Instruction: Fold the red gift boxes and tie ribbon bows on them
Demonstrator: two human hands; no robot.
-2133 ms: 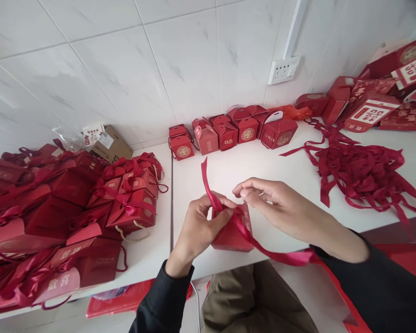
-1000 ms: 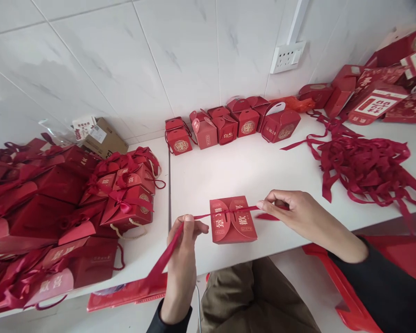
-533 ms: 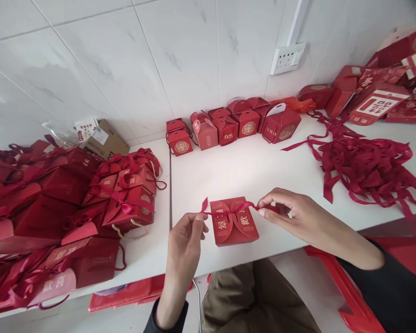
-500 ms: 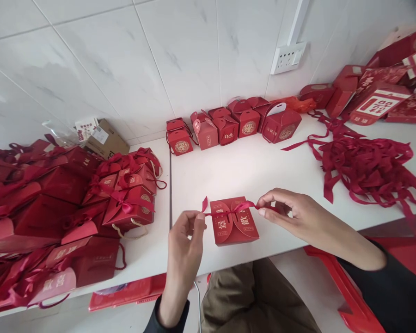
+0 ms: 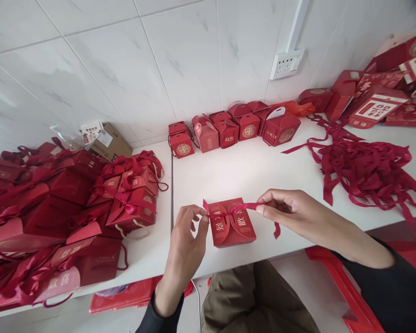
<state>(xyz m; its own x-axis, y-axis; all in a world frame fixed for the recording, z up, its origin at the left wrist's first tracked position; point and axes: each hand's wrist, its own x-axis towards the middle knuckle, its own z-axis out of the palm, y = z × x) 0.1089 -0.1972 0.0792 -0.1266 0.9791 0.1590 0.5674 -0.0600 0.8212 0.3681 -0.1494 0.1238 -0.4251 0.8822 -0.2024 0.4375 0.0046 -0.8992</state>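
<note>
A flat red gift box with gold characters and curved interlocking flaps lies near the front edge of the white table. Across its top runs a dark red ribbon, crossed over itself near the flaps' middle. My left hand pinches one ribbon end between thumb and finger at the box's left side. To the right of the box, my right hand pinches the other end, and its loose tail hangs below the fingers. The ribbon is stretched between both hands.
Ribbon-tied red boxes are heaped on the left, with a brown carton behind. Several small red boxes line the wall. A pile of loose ribbons lies right, below more boxes. A red stool stands at the lower right.
The ribbon is drawn tauter across the box, and a tail now hangs below my right hand. The box has shifted slightly left. Both hands keep their pinch.
</note>
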